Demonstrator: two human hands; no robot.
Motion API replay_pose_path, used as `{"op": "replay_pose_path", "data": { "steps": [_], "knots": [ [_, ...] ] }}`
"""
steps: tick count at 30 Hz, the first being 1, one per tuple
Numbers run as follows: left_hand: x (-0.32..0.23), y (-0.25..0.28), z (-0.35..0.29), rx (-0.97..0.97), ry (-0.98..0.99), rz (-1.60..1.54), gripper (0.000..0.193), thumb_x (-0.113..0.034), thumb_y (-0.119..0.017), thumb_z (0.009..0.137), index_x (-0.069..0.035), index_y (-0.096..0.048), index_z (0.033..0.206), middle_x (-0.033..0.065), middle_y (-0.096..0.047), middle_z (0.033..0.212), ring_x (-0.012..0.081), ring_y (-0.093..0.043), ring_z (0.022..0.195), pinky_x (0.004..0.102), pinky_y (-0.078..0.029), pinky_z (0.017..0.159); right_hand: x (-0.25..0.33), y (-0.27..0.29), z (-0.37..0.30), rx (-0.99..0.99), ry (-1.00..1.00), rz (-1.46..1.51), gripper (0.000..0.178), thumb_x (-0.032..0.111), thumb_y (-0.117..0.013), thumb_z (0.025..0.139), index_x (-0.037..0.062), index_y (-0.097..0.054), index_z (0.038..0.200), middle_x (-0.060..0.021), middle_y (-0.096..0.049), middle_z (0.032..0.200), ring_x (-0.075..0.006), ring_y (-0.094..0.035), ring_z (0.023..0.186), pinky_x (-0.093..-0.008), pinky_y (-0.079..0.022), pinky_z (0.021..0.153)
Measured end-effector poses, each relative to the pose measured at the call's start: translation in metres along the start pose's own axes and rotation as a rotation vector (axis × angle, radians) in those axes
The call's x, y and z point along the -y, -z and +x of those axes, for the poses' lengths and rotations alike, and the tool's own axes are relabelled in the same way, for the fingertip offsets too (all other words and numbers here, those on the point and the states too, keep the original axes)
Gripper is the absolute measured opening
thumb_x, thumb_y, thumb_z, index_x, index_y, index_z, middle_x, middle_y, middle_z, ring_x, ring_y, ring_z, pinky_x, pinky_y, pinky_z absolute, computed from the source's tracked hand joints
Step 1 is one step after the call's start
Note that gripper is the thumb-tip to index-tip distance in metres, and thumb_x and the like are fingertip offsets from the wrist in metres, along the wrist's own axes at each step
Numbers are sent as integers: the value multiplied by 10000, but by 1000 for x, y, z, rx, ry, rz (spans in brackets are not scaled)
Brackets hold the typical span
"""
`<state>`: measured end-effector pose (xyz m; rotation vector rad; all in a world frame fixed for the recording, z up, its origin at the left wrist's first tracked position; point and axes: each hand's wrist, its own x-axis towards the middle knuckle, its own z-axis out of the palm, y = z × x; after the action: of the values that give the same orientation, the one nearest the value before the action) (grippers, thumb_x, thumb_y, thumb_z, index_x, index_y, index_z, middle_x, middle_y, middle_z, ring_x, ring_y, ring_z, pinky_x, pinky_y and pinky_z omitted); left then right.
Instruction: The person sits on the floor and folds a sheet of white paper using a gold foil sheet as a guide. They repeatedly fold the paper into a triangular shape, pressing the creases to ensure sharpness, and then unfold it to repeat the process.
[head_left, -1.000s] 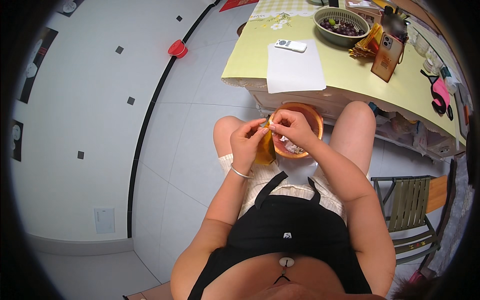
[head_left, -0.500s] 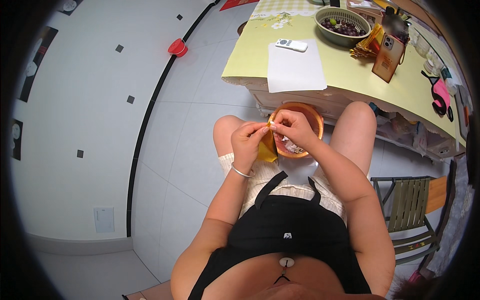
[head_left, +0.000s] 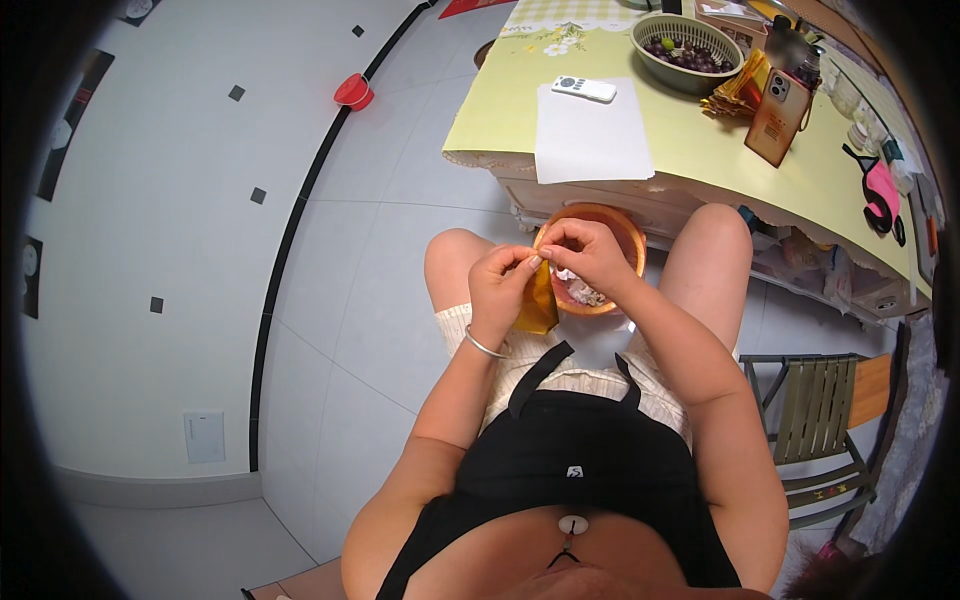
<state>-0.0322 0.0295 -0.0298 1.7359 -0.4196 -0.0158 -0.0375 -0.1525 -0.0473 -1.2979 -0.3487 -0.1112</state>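
Observation:
Between my knees, both hands meet at the top edge of a shiny gold foil packet (head_left: 538, 303). My left hand (head_left: 500, 285) pinches its upper corner between thumb and fingers, and the rest of the packet hangs down below. My right hand (head_left: 585, 255) has its thumb and fingertips pinched at the same corner, against my left fingertips. Just beyond and below my right hand stands a round orange-brown bin (head_left: 628, 232) with white scraps (head_left: 580, 290) inside. My right hand covers part of its opening.
A yellow-covered table (head_left: 495, 115) stands ahead, bearing a white sheet (head_left: 590, 140), a remote control (head_left: 584, 90), a basket of dark grapes (head_left: 685, 65), gold packets (head_left: 738, 90) and an upright phone (head_left: 777, 118). A folding chair (head_left: 808, 405) is at right, a red bucket (head_left: 353, 92) by the left wall.
The gold packet hangs slightly lower and more turned. My fingers have shifted a little at its corner, and more white scraps show beneath my right hand.

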Motion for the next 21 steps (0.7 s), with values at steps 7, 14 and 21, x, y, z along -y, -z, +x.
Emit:
{"op": "replay_pose_path", "data": {
  "steps": [7, 14, 21],
  "knots": [
    [2, 1, -3, 10, 62, 1, 105, -35, -698, 894, 39, -717, 966, 16, -687, 832, 63, -585, 720, 200, -471, 644, -9, 6, 2, -69, -24, -24, 109, 102, -682, 900, -5, -663, 898, 15, -627, 780, -39, -547, 709, -211, -464, 632],
    [4, 1, -5, -3, 68, 15, 102, -42, -723, 872, 40, -726, 933, 28, -696, 831, 68, -596, 726, 207, -481, 653, -3, 5, 2, -9, -22, -53, 104, 99, -682, 905, 0, -653, 889, 18, -625, 766, -38, -550, 709, -211, -464, 627],
    [-5, 7, -8, 31, 182, 39, 118, -63, -741, 857, 44, -738, 906, 41, -710, 784, 72, -618, 702, 218, -500, 646, -3, 15, 6, -151, -3, 11, 108, 96, -683, 909, 17, -643, 849, 35, -584, 729, -21, -510, 633, -195, -428, 560]
  ]
}}
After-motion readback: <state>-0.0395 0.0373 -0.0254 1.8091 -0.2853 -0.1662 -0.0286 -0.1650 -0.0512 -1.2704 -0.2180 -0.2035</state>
